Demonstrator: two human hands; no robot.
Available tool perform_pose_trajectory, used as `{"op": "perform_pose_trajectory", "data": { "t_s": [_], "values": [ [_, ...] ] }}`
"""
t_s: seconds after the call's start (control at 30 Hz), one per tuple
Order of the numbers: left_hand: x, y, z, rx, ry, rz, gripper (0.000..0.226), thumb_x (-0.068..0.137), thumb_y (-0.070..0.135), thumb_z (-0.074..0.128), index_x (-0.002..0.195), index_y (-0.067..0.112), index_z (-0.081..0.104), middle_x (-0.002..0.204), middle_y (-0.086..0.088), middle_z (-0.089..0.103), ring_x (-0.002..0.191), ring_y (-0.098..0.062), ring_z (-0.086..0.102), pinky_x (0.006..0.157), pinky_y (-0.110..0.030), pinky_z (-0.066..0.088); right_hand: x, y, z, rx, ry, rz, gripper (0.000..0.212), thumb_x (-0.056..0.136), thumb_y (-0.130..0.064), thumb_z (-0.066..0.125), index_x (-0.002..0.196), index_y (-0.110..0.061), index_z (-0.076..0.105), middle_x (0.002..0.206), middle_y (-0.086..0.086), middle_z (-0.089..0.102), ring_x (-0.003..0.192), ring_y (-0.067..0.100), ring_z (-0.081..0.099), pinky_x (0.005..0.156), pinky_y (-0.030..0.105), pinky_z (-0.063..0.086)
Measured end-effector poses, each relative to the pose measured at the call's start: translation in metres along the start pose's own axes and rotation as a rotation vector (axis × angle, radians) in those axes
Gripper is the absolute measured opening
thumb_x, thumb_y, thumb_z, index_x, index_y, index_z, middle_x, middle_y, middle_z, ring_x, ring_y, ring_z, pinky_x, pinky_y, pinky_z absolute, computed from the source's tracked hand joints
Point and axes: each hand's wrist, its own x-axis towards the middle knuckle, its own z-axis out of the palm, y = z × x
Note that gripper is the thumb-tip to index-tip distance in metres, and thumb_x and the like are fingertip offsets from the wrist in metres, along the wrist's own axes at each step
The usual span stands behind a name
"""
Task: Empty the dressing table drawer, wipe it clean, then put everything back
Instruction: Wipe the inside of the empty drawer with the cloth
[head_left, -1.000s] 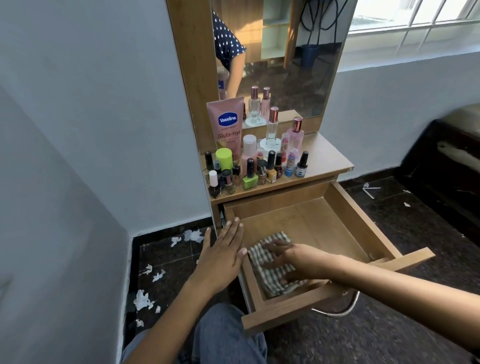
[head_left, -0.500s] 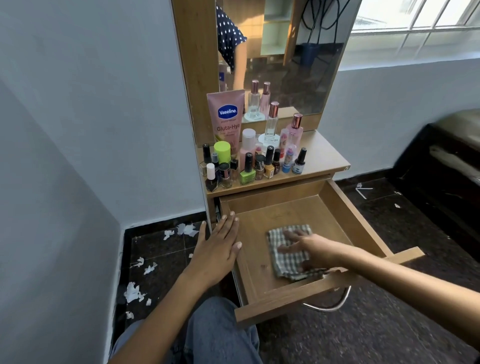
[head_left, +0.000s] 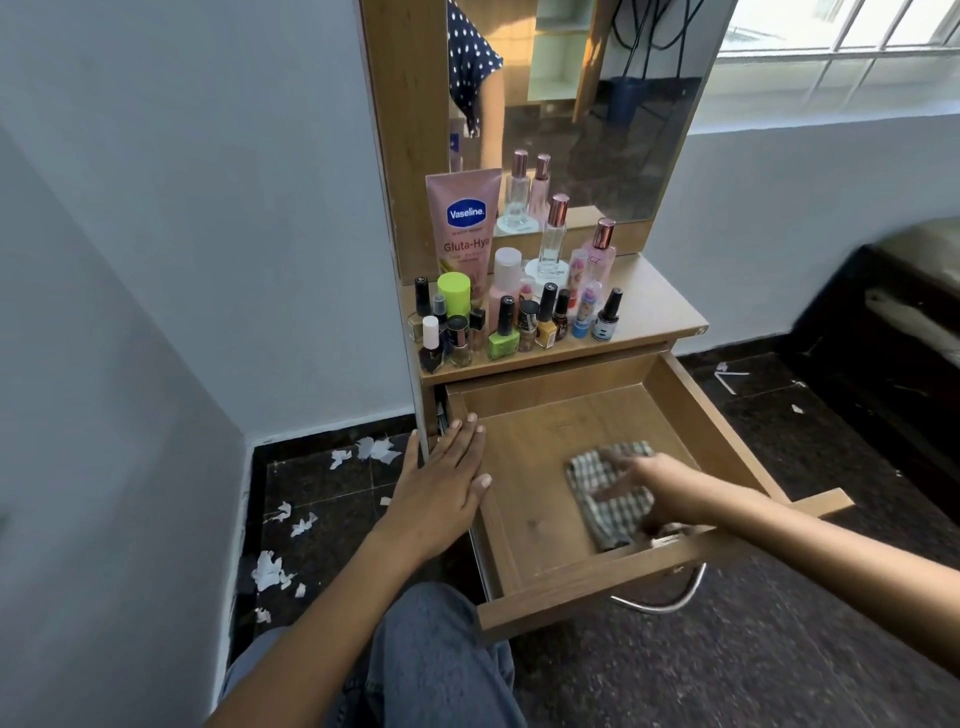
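Since the earlier frames the checked cloth (head_left: 610, 493) has slid from the drawer's left front part across to its right front, carried by the right hand (head_left: 660, 491); the left hand (head_left: 441, 483) has barely shifted on the left rail.

The drawer (head_left: 524, 447) stands pulled fully out and holds nothing but the cloth, so emptying looks finished and wiping is the step in hand. The bare floor toward the back wall may not be wiped yet, and putting everything back is wholly left.

Nearest, the left grip is open: fingers straight and together, palm flat on the drawer's left wall, seemingly steadying it. The right grip is blurred by motion, but the fingers appear spread and pressing flat on the cloth, not curled round it.

Farther back, the drawer's things wait on the desk (head_left: 649, 306): nail polish bottles (head_left: 504, 332) in front, a Vaseline tube (head_left: 465, 223) and perfume bottles (head_left: 553, 234) behind, against the mirror (head_left: 597, 104).
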Motion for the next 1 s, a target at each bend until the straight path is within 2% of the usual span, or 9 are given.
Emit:
{"op": "perform_pose_trajectory", "data": {
  "t_s": [0.07, 0.17, 0.27, 0.33, 0.43, 0.53, 0.63, 0.83, 1.0],
  "values": [
    [0.001, -0.001, 0.001, 0.001, 0.008, 0.009, 0.063, 0.097, 0.051, 0.001, 0.151, 0.021, -0.011, 0.155, 0.006, -0.022, 0.141, -0.006, -0.021, 0.104, -0.039, -0.027, -0.008, 0.023, -0.004, 0.030, 0.040, 0.067, 0.072, 0.069, 0.003, 0.075, 0.121, -0.044, 0.059, 0.161, 0.002, 0.007, 0.128, 0.029, 0.051, 0.091, 0.031, 0.053],
    [0.001, -0.001, 0.002, 0.004, 0.012, 0.008, 0.069, 0.091, 0.055, -0.006, 0.150, 0.021, -0.012, 0.156, 0.006, -0.022, 0.141, -0.006, -0.022, 0.103, -0.039, -0.028, -0.014, 0.033, -0.007, 0.067, 0.031, 0.166, 0.074, 0.073, 0.002, 0.071, 0.130, -0.042, 0.053, 0.160, 0.014, 0.002, 0.128, 0.028, 0.051, 0.085, 0.024, 0.052],
    [0.001, 0.000, 0.001, -0.007, 0.002, -0.005, 0.060, 0.101, 0.046, 0.008, 0.151, 0.020, -0.012, 0.156, 0.006, -0.022, 0.141, -0.007, -0.021, 0.105, -0.040, -0.025, -0.010, 0.025, -0.004, 0.102, -0.041, 0.244, 0.075, 0.083, -0.013, 0.068, 0.145, -0.035, 0.032, 0.154, 0.026, 0.018, 0.098, 0.020, 0.063, 0.072, 0.013, 0.046],
    [0.001, 0.000, 0.002, -0.001, 0.009, 0.001, 0.063, 0.097, 0.051, 0.002, 0.150, 0.020, -0.013, 0.155, 0.006, -0.022, 0.141, -0.007, -0.021, 0.105, -0.040, -0.025, -0.005, 0.013, -0.002, 0.159, -0.084, 0.319, 0.078, 0.089, -0.026, 0.064, 0.151, -0.026, 0.017, 0.154, 0.028, 0.015, 0.112, 0.026, 0.058, 0.089, 0.015, 0.042],
    [0.003, -0.002, 0.005, -0.008, 0.016, 0.004, 0.075, 0.084, 0.056, -0.012, 0.150, 0.021, -0.012, 0.155, 0.006, -0.022, 0.141, -0.006, -0.022, 0.106, -0.040, -0.024, 0.003, -0.019, -0.001, 0.187, -0.145, 0.379, 0.081, 0.096, -0.043, 0.051, 0.154, -0.016, 0.002, 0.156, 0.030, 0.001, 0.142, 0.043, 0.020, 0.115, 0.042, 0.021],
    [0.003, -0.002, 0.005, -0.010, 0.014, 0.006, 0.084, 0.074, 0.057, -0.020, 0.150, 0.021, -0.012, 0.155, 0.007, -0.022, 0.140, -0.006, -0.022, 0.106, -0.041, -0.024, 0.016, -0.060, 0.009, 0.178, -0.204, 0.391, 0.088, 0.096, -0.056, 0.040, 0.152, -0.012, -0.010, 0.152, 0.033, -0.019, 0.143, 0.051, -0.002, 0.118, 0.050, 0.008],
    [0.003, -0.002, 0.004, -0.014, 0.016, 0.008, 0.085, 0.073, 0.057, -0.020, 0.150, 0.022, -0.013, 0.155, 0.008, -0.023, 0.140, -0.005, -0.023, 0.107, -0.041, -0.023, 0.027, -0.071, 0.021, 0.193, -0.230, 0.474, 0.097, 0.089, -0.069, 0.036, 0.152, -0.012, -0.012, 0.152, 0.031, -0.023, 0.143, 0.051, -0.004, 0.119, 0.054, 0.006],
    [0.002, -0.001, 0.005, -0.013, 0.010, 0.007, 0.084, 0.073, 0.057, -0.021, 0.149, 0.022, -0.014, 0.153, 0.008, -0.025, 0.140, -0.006, -0.023, 0.106, -0.041, -0.023, 0.024, -0.031, 0.021, 0.273, -0.114, 0.701, 0.106, 0.086, -0.072, 0.041, 0.150, -0.010, -0.016, 0.154, 0.026, -0.023, 0.142, 0.051, -0.005, 0.117, 0.060, 0.009],
    [0.003, -0.002, 0.007, -0.036, 0.016, 0.010, 0.084, 0.074, 0.058, -0.019, 0.150, 0.022, -0.012, 0.154, 0.008, -0.022, 0.140, -0.006, -0.022, 0.107, -0.041, -0.022, 0.023, -0.011, 0.017, 0.217, -0.071, 0.635, 0.096, 0.091, -0.065, 0.038, 0.150, -0.016, -0.020, 0.154, 0.020, -0.026, 0.141, 0.051, -0.013, 0.117, 0.059, 0.005]
  ]
}}
